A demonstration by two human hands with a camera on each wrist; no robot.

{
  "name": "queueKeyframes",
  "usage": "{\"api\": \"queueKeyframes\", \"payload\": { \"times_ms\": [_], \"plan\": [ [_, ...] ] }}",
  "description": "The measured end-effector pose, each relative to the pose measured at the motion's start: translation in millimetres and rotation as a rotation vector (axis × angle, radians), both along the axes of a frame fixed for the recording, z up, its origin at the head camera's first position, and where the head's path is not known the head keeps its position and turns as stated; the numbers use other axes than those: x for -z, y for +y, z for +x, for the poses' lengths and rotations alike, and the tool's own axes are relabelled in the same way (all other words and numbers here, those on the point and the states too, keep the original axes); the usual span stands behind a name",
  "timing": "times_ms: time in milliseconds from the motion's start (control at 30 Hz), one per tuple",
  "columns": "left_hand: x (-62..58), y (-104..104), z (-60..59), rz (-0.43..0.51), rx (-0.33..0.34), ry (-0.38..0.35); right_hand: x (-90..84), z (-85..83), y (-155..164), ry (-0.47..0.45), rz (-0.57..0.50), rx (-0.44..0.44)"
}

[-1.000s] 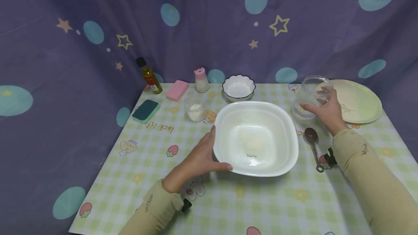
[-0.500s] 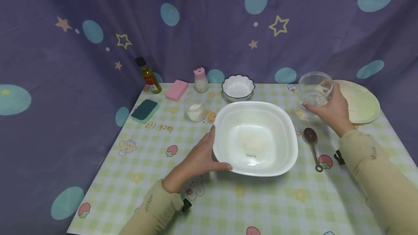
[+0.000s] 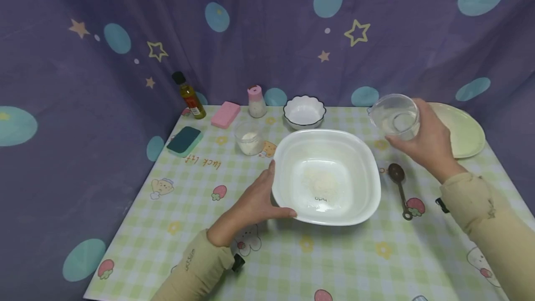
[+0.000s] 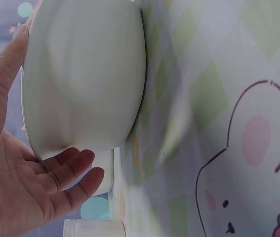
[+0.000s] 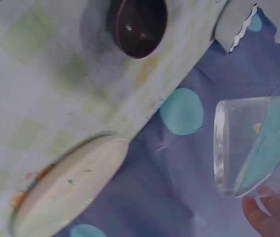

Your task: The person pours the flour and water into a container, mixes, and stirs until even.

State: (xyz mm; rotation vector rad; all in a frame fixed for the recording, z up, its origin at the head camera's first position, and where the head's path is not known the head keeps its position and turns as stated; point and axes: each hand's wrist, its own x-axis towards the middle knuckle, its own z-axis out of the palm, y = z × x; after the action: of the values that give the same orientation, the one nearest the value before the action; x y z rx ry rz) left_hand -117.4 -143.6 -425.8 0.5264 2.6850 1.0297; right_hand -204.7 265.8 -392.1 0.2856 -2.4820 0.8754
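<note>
A white basin [image 3: 334, 215] stands mid-table with a patch of pale powder [image 3: 323, 182] on its bottom. My left hand [image 3: 257, 203] holds it at its near left side, thumb on the rim; in the left wrist view the fingers [image 4: 73, 173] curl under the rim. My right hand [image 3: 430, 145] grips a clear cup [image 3: 394, 115] of clear liquid, raised off the table to the basin's far right and tipped slightly left. The liquid's slanted surface shows in the right wrist view, where fingertips [image 5: 268, 212] touch the cup's wall. A dark brown spoon [image 3: 397, 173] lies right of the basin.
Behind the basin stands a scalloped white bowl [image 3: 304, 113]. At left are a clear cup of white powder [image 3: 249, 140], a pink-topped shaker [image 3: 257, 102], a pink sponge [image 3: 225, 115], a green sponge [image 3: 185, 141] and an oil bottle [image 3: 190, 99]. A pale plate [image 3: 466, 134] lies far right.
My right hand has lifted the clear cup off the table, moved it slightly left and tipped it toward the basin. The left hand and basin have stayed in place.
</note>
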Motion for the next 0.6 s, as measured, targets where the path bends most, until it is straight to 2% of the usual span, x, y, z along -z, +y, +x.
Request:
{"api": "queueKeyframes", "payload": {
  "times_ms": [300,600],
  "plan": [
    [0.3,-1,-0.5,-0.004,0.002,0.007,-10.0,8.9,-14,0.040,0.184,-0.041],
    [1.2,-1,-0.3,-0.005,-0.008,0.006,-9.0,14.2,-26,0.194,0.288,-0.155]
  ]
}}
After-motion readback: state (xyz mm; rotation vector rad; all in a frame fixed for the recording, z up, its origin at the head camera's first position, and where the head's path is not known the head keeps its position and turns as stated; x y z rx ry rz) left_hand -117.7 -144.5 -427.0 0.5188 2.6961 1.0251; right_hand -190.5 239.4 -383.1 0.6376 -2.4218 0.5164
